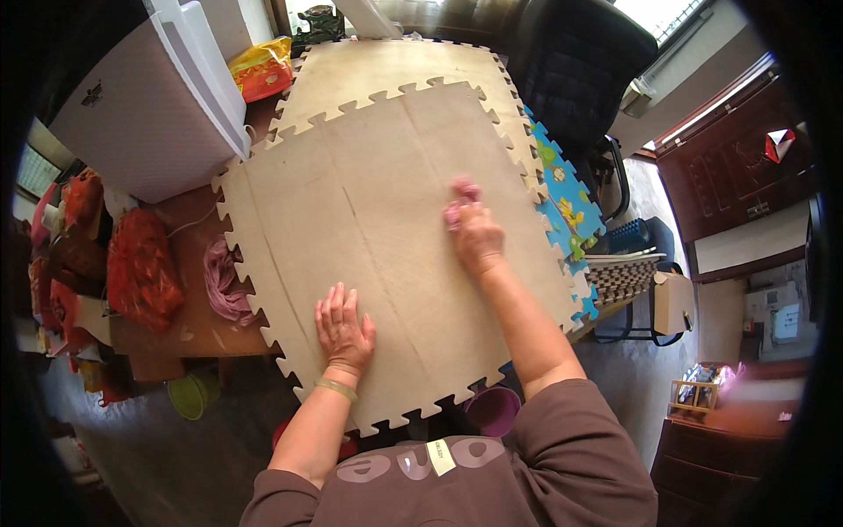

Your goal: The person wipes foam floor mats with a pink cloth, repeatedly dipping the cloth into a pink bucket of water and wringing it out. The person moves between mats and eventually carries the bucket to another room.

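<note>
Before me lies a beige interlocking foam mat tile [316,217] with jigsaw edges and several dark streaks across its face. My left hand [344,329] rests palm down on its near left part, fingers spread, holding nothing. Towards the right of the tile, my right hand [481,238] grips a bunched pink cloth [465,191] against the surface; hand and cloth look slightly blurred. Under the tile's far side sits another pale foam tile [395,59]. A blue patterned foam tile [566,191] sticks out from beneath on the right.
At left, a wooden table [191,336] holds a pink cloth bundle [227,280], a red plastic bag [141,270] and a large white panel-like object [151,112]. A black padded chair [579,72] stands at far right. Below the near edge are a purple bucket [492,410] and a green bucket [192,395].
</note>
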Available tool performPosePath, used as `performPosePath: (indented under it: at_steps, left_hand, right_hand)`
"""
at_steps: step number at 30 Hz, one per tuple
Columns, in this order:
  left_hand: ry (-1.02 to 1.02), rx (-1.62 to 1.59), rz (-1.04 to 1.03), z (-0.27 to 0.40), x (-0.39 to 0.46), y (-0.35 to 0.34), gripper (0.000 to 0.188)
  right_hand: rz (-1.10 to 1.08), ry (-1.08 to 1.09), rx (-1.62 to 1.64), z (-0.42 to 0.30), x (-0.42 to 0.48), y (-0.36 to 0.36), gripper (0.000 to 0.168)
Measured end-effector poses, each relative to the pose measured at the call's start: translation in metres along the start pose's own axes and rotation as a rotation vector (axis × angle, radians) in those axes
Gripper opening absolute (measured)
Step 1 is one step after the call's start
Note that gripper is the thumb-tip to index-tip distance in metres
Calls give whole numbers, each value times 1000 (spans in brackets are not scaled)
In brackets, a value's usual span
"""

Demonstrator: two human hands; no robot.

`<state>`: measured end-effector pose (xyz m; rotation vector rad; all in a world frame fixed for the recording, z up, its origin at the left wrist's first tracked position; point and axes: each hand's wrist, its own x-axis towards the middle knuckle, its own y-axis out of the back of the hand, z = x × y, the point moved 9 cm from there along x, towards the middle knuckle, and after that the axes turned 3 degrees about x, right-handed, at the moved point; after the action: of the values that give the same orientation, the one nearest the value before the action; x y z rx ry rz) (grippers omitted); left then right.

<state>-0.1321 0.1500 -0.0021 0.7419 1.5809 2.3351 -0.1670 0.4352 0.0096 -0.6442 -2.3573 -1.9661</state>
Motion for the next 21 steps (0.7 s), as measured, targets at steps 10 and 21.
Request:
performPosePath:
  at_steps: [10, 21]
  left_hand:
    - [-19, 72, 40, -1, -1, -6, 53]
    - [-78, 57, 33, 5, 1, -1, 53]
  right_hand:
    - [128, 121, 207, -108, -106, 17, 9]
    - [23, -83, 75, 34, -153, 75, 17]
